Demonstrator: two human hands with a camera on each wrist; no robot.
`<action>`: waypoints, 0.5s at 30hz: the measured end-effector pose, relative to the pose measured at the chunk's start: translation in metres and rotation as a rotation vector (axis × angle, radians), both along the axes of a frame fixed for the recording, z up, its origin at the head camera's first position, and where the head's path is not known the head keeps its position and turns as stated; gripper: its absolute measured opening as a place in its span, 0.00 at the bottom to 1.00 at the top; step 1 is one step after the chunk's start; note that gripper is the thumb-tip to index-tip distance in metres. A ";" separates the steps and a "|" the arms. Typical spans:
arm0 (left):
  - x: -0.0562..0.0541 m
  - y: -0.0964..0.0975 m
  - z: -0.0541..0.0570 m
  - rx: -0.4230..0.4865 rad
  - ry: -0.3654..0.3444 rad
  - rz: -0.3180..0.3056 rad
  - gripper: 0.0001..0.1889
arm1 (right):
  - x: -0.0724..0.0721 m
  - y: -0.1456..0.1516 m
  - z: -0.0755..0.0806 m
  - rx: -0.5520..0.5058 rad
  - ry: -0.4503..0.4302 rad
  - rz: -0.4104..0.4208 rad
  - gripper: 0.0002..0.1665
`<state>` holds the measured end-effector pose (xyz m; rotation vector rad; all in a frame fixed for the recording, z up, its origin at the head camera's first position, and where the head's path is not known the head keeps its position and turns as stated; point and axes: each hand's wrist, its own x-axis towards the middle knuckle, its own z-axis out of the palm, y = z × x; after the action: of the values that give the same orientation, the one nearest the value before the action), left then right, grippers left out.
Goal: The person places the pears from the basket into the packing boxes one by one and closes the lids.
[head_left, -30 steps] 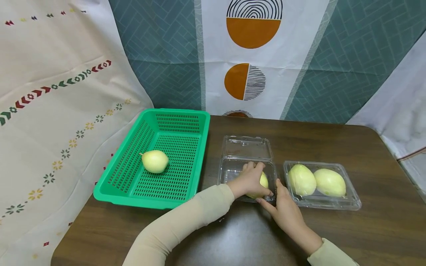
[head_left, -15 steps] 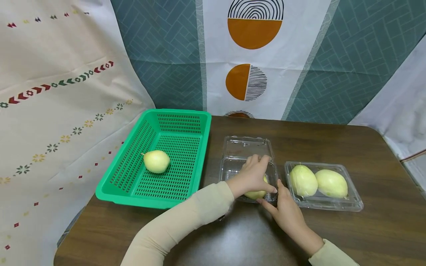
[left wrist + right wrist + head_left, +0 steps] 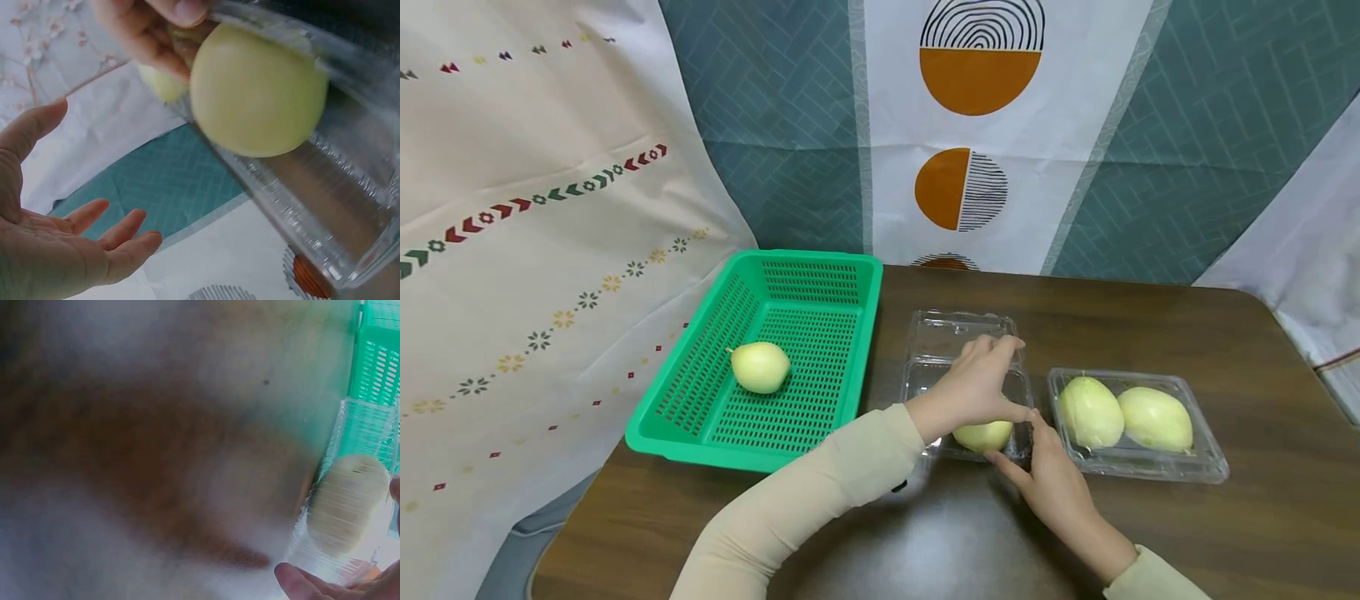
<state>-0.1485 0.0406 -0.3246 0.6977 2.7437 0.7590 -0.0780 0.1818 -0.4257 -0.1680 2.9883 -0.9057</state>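
A pear [image 3: 983, 436] sits at the front right of a clear hinged plastic container [image 3: 922, 379], whose lid [image 3: 961, 332] lies folded back. Over it my left hand [image 3: 981, 385] hovers with fingers spread; in the left wrist view there is a gap between that hand [image 3: 75, 244] and the pear [image 3: 259, 90]. My right hand [image 3: 1052, 471] holds the container's front right corner, its thumb along the front and fingers at the side. Through the plastic wall, the right wrist view shows the pear [image 3: 350, 503] above the right thumb [image 3: 297, 581].
At the left stands a green perforated basket [image 3: 865, 333] with one pear [image 3: 761, 367] in it. A second clear container [image 3: 1206, 467] at the right holds two pears [image 3: 1090, 412]. Behind the brown table [image 3: 1112, 321] hangs a patterned cloth [image 3: 880, 167].
My left hand has let go of the pear and risen up and right, its fingers spreading. The pear stays in the container. My right hand keeps to the same corner.
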 end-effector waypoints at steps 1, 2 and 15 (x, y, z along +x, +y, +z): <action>0.000 -0.001 0.002 0.008 -0.001 0.000 0.43 | 0.000 0.000 0.000 0.000 -0.004 0.000 0.54; 0.001 -0.002 0.004 0.011 0.000 0.001 0.43 | 0.001 0.001 -0.001 0.002 -0.009 0.000 0.54; -0.009 -0.026 0.034 0.069 0.056 0.080 0.42 | -0.003 0.002 -0.003 0.015 0.017 0.004 0.55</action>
<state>-0.1577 0.0143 -0.2904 0.6349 2.8230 0.8678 -0.0815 0.1835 -0.4288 -0.1831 3.0084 -0.8861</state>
